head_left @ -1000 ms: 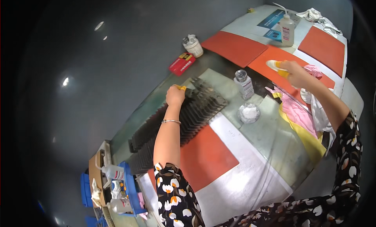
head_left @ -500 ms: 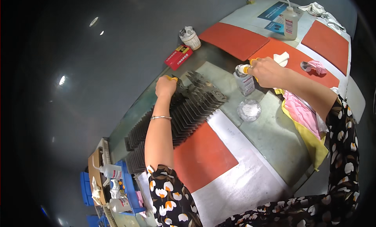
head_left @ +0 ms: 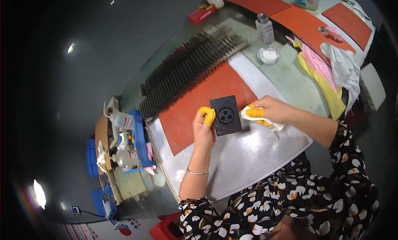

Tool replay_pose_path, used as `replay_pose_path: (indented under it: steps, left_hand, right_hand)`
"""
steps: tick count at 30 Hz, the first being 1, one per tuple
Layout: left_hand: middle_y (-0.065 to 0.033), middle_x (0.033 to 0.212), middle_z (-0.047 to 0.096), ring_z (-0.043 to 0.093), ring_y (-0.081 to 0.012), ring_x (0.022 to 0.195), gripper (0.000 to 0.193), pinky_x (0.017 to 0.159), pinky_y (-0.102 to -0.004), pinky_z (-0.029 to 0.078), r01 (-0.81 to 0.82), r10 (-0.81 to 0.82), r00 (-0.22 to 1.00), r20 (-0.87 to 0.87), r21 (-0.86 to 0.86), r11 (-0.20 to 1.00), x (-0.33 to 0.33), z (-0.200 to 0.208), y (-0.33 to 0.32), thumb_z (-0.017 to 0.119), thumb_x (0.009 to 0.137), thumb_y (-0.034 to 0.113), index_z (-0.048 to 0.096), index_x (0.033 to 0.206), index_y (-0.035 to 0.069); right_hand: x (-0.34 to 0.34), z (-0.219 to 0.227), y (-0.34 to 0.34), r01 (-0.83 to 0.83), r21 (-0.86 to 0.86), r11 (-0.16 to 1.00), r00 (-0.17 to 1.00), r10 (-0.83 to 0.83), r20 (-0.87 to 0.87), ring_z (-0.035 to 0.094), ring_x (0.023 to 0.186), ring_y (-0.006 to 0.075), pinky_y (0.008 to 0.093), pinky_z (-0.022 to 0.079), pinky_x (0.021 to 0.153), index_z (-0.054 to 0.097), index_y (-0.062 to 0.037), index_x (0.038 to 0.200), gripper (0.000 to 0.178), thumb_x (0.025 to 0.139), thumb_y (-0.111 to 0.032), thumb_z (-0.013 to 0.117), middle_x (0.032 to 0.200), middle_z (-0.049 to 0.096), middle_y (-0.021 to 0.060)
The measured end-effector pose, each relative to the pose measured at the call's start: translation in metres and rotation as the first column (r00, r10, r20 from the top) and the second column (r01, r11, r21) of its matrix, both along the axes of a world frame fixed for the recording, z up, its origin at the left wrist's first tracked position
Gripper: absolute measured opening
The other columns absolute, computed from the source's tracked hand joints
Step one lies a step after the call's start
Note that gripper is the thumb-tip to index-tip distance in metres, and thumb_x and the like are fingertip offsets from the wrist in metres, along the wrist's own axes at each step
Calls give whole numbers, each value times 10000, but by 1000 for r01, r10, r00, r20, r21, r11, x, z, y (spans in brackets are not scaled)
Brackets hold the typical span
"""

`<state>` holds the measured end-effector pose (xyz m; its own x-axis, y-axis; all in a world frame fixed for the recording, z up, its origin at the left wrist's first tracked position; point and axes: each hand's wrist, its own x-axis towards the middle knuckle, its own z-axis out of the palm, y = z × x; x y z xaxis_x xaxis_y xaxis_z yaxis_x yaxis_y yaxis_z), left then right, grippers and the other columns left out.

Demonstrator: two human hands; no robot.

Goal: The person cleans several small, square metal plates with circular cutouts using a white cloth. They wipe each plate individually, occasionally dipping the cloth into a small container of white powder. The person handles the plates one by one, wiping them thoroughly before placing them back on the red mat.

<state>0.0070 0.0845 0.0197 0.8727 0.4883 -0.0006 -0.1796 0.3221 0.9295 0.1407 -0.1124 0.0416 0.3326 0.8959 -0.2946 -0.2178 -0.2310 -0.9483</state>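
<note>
My left hand [head_left: 205, 126], with yellow finger cots on its fingertips, pinches the left edge of a black rectangular panel [head_left: 234, 126]. The panel bears a round ring with several circles inside and is held up over the orange mat and white sheet. In my right hand [head_left: 269, 109], also wearing yellow finger cots, a white cloth [head_left: 274, 126] is bunched near the panel's right edge; I cannot tell whether it touches. Beyond the panel stands a long rack [head_left: 186, 70] of thin dark upright pieces.
A pump bottle [head_left: 265, 33] and a small dish of white material [head_left: 268, 55] stand at the far right. Pink and yellow cloths [head_left: 317, 74] lie at the right edge. At left, a blue tray [head_left: 143, 147] sits near squeeze bottles [head_left: 124, 120]. A red box [head_left: 202, 14] lies far off.
My left hand has come back from the rack and now holds the black panel. My right hand has moved from the pump bottle's top toward me, with the white cloth. The view has shifted.
</note>
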Motion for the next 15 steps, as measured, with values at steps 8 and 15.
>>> replay_pose_path:
  steps: [8, 15]
  left_hand:
    - [-8, 858, 585, 549, -84, 818, 65, 761, -234, 449, 12, -2, 999, 53, -197, 980, -77, -26, -33, 563, 873, 105, 539, 922, 69]
    - [-138, 1280, 501, 492, -200, 1147, 551, 972, -320, 384, 519, -520, 853, 39, -173, 837, -87, -10, -30, 588, 857, 259, 431, 1282, -55]
  right_hand:
    - [-80, -28, 9, 32, 26, 999, 995, -29, -91, 450, 517, 53, 209, 357, 459, 629, -15, 932, 185, 883, -189, 593, 641, 533, -1]
    - [-95, -50, 15, -104, 124, 987, 937, 55, 346, 530, 585, 143, 279, 430, 567, 622, 2, 944, 221, 847, -197, 620, 677, 584, 45]
